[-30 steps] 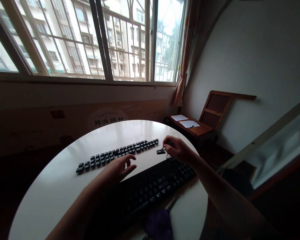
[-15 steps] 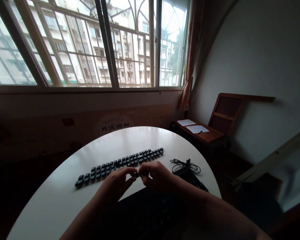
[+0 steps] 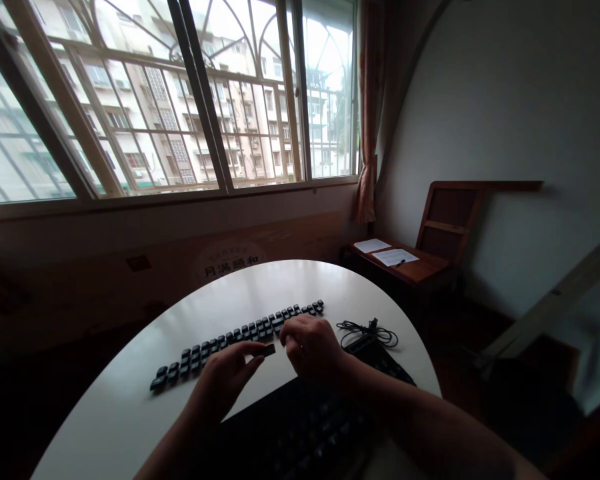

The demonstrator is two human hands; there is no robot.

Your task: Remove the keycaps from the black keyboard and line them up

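My left hand (image 3: 225, 373) pinches a small dark keycap (image 3: 269, 350), a wide one by its shape, between thumb and fingertips. Just to its right, my right hand (image 3: 310, 347) is apart from that keycap, its fingers curled together; whatever they hold, if anything, is hidden. Beyond both hands, rows of black keycaps (image 3: 213, 348) lie in a slanting band on the white round table (image 3: 180, 320). A dark keyboard (image 3: 260, 417) lies close to my body below the hands, partly covered by my right forearm and dim in shadow.
Right of my hands lies a black keypad-like device (image 3: 377, 360) with a coiled black cable (image 3: 367, 330). Past the table stands a wooden chair (image 3: 430, 267) bearing paper sheets (image 3: 395, 257) and a pen. A barred window (image 3: 205, 133) spans the far wall.
My hands have drawn apart; the dark keycap stays in the left fingers. The right hand has shifted slightly up and turned knuckles-up. The camera view has tilted a little.
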